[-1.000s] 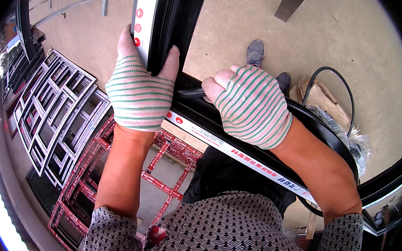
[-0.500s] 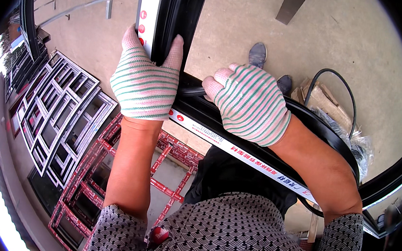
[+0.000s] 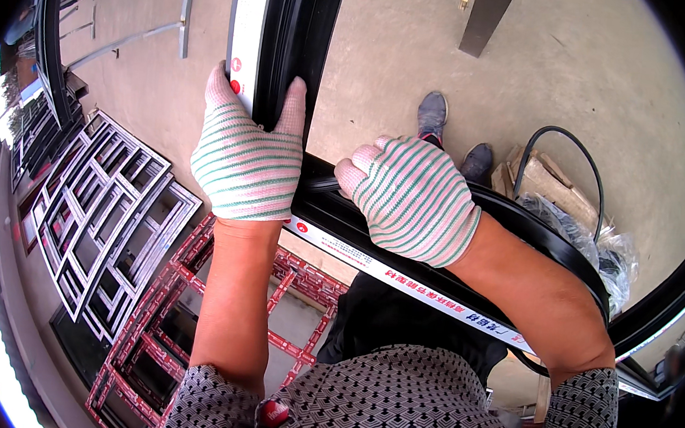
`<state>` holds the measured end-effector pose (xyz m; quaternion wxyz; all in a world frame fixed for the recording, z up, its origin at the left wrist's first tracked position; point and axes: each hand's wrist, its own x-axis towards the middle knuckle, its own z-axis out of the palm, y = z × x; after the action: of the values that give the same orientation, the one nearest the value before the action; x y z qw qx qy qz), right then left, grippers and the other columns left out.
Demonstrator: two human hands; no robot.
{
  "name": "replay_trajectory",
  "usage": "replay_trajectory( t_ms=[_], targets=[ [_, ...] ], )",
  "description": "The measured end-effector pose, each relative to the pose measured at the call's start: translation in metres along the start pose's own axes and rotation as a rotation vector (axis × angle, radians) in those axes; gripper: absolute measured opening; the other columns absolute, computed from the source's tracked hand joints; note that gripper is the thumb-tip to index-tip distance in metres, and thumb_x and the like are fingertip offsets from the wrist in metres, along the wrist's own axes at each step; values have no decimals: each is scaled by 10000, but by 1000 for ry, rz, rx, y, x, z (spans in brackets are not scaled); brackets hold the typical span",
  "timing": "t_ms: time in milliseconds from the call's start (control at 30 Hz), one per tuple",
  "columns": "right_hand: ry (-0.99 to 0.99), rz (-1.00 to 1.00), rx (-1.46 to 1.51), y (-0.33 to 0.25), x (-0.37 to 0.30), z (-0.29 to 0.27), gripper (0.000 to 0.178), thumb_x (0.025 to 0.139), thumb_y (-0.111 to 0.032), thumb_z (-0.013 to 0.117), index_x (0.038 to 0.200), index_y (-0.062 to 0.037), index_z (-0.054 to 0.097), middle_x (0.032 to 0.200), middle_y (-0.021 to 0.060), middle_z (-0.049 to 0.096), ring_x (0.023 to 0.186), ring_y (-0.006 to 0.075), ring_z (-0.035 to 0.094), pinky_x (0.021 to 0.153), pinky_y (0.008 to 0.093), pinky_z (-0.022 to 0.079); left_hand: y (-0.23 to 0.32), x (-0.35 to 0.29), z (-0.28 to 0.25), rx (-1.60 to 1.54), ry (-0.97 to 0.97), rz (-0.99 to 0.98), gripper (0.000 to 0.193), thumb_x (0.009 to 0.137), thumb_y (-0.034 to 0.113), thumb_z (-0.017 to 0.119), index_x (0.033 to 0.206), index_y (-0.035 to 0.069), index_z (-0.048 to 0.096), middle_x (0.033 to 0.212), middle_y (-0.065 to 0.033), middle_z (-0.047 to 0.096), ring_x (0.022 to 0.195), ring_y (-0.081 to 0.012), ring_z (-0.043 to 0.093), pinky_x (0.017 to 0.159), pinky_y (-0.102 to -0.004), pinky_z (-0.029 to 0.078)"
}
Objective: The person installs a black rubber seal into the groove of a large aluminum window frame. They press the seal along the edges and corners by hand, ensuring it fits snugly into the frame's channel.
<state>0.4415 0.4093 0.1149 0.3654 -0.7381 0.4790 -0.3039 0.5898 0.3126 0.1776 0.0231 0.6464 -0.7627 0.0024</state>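
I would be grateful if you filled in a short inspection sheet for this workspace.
Surface: pale floor, a few dark specks.
Job's things: black frame with white printed strips; dark strip beside its inner corner.
Clutter: brown cardboard and crumpled clear plastic, on the right.
Hands: striped gloves; left hand grips the frame near the corner, right hand is closed on the dark strip.
Cables: black loop beside the cardboard; cable or seal, cannot tell.
Surroundings: pale lattice frames and red-patterned frames, left.
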Motion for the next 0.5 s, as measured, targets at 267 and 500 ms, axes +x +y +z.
replay_trajectory(
  t_ms=[267,500],
  targets=[
    [26,8,47,4,3,4,170,959,-141,601,937,-1,695,825,188,693,806,360,709,740,481,576,0,1,4,-21,20,-40,731,914,377,834,1446,-19,528,1059,-217,767,873,-312,789,793,-384,624],
    [15,77,83,2,4,9,104,861,-128,662,908,-41,692,823,155,672,822,344,686,740,468,560,19,21,1,71,17,-49,684,903,417,832,1372,-8,570,1007,-190,762,825,-317,773,768,-381,619]
  ],
)
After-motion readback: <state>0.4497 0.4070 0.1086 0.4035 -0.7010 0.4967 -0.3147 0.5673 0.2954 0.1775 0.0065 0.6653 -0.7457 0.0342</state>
